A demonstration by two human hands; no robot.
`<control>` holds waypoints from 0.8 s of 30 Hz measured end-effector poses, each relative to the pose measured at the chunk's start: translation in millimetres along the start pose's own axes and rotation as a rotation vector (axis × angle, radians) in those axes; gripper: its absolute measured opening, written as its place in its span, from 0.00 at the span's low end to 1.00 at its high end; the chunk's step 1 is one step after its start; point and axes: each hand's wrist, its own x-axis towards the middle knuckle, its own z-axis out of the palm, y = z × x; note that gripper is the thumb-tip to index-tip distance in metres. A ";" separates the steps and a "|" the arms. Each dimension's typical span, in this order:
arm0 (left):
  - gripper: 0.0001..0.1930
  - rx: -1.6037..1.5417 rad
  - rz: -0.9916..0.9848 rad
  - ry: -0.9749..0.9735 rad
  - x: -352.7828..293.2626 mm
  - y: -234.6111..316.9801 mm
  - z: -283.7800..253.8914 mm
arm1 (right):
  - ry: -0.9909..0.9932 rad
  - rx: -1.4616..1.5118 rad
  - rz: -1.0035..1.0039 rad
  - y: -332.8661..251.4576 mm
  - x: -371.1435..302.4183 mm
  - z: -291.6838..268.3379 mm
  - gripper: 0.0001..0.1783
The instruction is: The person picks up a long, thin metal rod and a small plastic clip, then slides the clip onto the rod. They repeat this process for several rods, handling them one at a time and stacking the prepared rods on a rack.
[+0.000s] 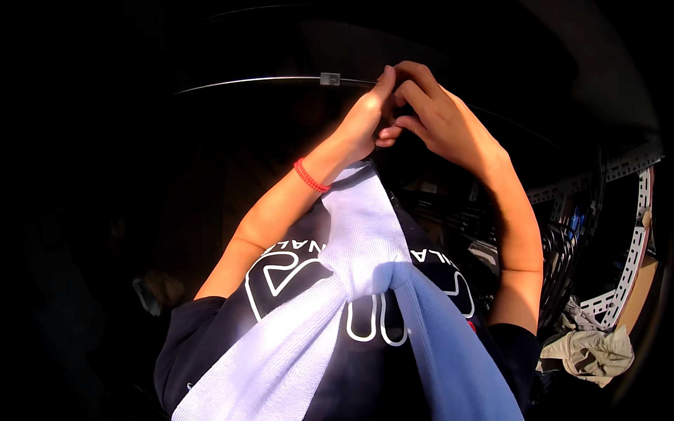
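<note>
Your left hand [367, 117] and right hand [440, 116] curl together at a wire [281, 78], one o'clock—pinching what, I can't tell—white shirt lettering [361, 340] at six.

- A thin, silvery, wire-like strand [281, 78], glossy and gently bowed, runs roughly crosswise in front of deep shadow; its right-hand stretch reaches the fingertips of the left hand [364, 121], close by the right hand [439, 112]. Whether it is gripped cannot be told.
- A small, grey, rectangular, translucent-looking piece [330, 79] sits on the strand, just left of the hands, its long side along it.
</note>
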 end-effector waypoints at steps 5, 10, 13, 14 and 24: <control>0.27 0.024 0.066 -0.053 -3.1 3.4 8.7 | 0.114 -0.195 -0.147 8.4 -10.0 4.7 0.09; 0.25 0.005 0.080 0.035 -1.8 3.0 9.5 | 0.224 0.146 -0.028 19.1 -20.9 -9.2 0.12; 0.23 0.039 0.126 0.024 -0.2 2.4 9.9 | 0.363 0.200 0.197 40.4 -40.2 -20.8 0.11; 0.23 0.055 0.134 0.007 2.2 -1.4 9.0 | 0.393 0.243 0.226 48.2 -45.4 -21.9 0.10; 0.10 -0.022 0.120 -0.028 40.9 -21.5 52.8 | 0.304 0.363 0.131 67.7 -59.7 -29.5 0.08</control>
